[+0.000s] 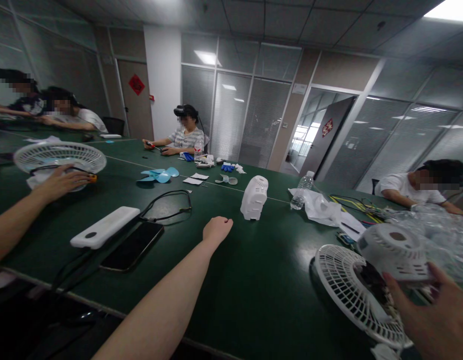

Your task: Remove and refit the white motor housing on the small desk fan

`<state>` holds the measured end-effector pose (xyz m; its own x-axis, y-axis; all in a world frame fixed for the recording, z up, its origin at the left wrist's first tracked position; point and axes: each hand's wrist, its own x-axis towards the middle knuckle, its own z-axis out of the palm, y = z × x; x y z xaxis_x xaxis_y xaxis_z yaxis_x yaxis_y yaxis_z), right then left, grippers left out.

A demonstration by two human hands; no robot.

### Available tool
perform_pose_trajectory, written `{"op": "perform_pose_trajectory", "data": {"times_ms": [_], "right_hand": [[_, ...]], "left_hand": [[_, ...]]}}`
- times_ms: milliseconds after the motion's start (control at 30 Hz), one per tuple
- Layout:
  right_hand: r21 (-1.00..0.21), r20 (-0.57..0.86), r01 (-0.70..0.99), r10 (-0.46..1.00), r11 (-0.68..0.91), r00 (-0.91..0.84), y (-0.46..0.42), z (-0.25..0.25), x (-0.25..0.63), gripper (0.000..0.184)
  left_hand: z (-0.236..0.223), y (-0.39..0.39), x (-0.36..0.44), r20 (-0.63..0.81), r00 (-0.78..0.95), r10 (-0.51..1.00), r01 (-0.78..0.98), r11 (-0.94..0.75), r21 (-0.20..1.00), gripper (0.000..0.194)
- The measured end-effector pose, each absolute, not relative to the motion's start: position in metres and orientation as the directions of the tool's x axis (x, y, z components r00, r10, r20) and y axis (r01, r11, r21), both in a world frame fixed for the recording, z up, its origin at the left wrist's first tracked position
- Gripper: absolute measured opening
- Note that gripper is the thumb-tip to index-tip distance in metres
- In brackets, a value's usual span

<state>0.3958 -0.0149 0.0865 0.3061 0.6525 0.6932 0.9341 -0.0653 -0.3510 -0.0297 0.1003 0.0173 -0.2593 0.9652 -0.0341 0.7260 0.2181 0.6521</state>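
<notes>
We take the upright white casing [254, 197], standing on the green table [246, 280], as our reference. The wearer's left hand [216, 232] is just to the near left of it, apart from it. Its fingers are curled under and mostly hidden; we cannot tell how far they close or whether they hold anything. The right hand [430, 305] is well to the right of the casing and nearer to us. We find it partly open, thumb and fingers set apart about the near edge of a white domed housing [391, 245], which it has hold of. That housing is tilted over a white fan grille [340, 285], with dark parts visible between the two.

Left of the casing, on the near side, we record a black phone [133, 247] beside a white oblong device [106, 227]. Blue fan blades [160, 175] lie farther off to its left. A clear bottle [302, 190] is to its right, beside crumpled white wrapping [323, 206]. Far left of it, a co-worker's hand [62, 181] rests at another white grille [62, 152].
</notes>
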Motion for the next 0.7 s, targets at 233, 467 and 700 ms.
{"op": "perform_pose_trajectory", "data": {"times_ms": [233, 467, 700], "right_hand": [[-0.287, 0.714, 0.957, 0.678, 0.052, 0.177, 0.059, 0.105, 0.339, 0.075], [-0.210, 0.547, 0.978, 0.826, -0.018, 0.133, 0.132, 0.076, 0.328, 0.062], [-0.126, 0.397, 0.977, 0.894, -0.172, 0.209, 0.144, 0.072, 0.334, 0.036]], "left_hand": [[0.017, 0.100, -0.031, -0.036, -0.253, 0.967, 0.719, 0.213, 0.662, 0.041], [0.016, 0.102, -0.033, -0.032, -0.258, 0.966, 0.717, 0.213, 0.664, 0.042], [0.017, 0.106, -0.033, 0.000, -0.279, 0.960, 0.733, 0.214, 0.646, 0.044]]}}
